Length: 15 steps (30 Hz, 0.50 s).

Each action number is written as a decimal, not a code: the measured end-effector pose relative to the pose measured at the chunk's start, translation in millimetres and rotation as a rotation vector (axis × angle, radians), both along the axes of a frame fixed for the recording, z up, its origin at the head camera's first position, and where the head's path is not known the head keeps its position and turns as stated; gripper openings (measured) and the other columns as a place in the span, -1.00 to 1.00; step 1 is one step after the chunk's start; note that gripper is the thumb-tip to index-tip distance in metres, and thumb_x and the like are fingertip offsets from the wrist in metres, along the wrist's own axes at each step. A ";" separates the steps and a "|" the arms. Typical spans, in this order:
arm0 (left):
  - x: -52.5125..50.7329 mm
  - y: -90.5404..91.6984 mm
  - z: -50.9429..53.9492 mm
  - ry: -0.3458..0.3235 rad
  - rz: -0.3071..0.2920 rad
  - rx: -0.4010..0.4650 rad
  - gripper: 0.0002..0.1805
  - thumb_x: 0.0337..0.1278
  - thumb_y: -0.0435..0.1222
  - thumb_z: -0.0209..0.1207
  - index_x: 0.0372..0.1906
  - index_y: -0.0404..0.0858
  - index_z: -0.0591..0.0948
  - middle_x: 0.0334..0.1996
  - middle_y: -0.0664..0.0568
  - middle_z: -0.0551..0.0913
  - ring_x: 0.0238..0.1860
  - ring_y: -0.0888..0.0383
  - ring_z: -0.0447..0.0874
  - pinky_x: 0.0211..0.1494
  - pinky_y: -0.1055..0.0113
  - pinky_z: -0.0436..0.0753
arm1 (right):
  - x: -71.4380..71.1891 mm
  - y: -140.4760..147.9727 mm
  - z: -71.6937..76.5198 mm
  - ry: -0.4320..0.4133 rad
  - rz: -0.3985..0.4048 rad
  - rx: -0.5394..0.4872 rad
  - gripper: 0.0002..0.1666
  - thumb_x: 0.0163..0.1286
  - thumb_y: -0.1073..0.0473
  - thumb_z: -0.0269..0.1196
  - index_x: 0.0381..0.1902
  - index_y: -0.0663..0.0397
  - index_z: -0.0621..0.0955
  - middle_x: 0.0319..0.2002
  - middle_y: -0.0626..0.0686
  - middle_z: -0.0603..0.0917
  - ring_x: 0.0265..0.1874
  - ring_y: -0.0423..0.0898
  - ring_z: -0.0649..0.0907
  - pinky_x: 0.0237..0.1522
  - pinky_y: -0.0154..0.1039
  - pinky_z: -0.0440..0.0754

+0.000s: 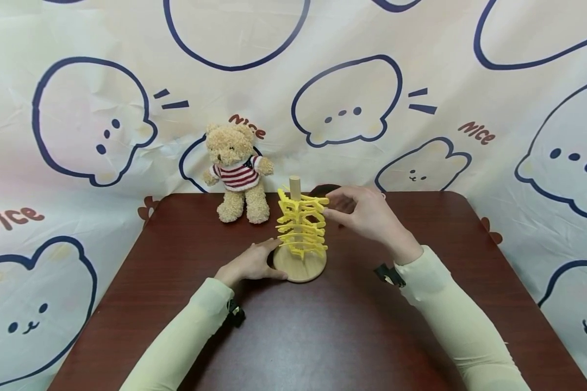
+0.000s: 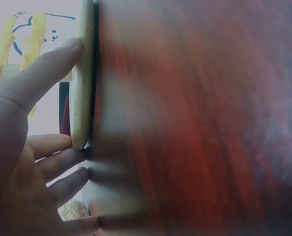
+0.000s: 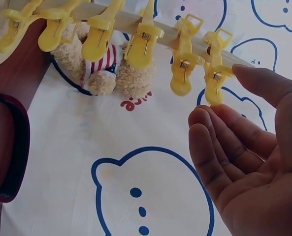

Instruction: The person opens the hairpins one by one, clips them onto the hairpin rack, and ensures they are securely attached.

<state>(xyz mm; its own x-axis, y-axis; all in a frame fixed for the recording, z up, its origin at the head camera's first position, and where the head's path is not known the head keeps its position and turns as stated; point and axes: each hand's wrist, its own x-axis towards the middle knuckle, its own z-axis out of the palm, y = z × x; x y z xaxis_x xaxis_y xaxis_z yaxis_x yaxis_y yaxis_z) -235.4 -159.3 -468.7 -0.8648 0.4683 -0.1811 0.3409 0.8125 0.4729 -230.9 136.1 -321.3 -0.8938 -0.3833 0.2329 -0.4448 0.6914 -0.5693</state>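
Observation:
A wooden stand with a round base (image 1: 300, 271) and an upright rod (image 1: 295, 187) stands on the table. Yellow spring clips (image 1: 300, 220) are clamped along the rod in layers, their handles pointing outward. My left hand (image 1: 251, 263) holds the base's left edge, thumb at the front and fingers spread round the side; the left wrist view shows the thumb on the base rim (image 2: 82, 83). Near the rod's top, my right hand (image 1: 367, 212) pinches the handles of an upper clip (image 3: 214, 88) between thumb and fingertips. That clip sits at the end of the row in the right wrist view.
Behind the stand on the left, a teddy bear (image 1: 238, 171) in a striped shirt leans at the table's back edge. A dark round container (image 1: 323, 189) is partly hidden behind my right hand. The reddish-brown table (image 1: 293, 336) meets a printed cloth backdrop (image 1: 225, 92).

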 end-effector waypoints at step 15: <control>-2.8 -32.9 15.1 0.137 -0.003 0.009 -0.33 0.31 -0.08 0.24 0.40 -0.34 0.43 0.35 -0.18 0.52 0.37 -0.13 0.47 0.39 -0.07 0.46 | -4.1 33.2 -13.4 0.029 -0.044 0.052 -0.68 0.39 -0.03 0.30 0.07 -0.19 0.70 -0.02 -0.09 0.75 -0.11 -0.09 0.67 -0.07 -0.09 0.64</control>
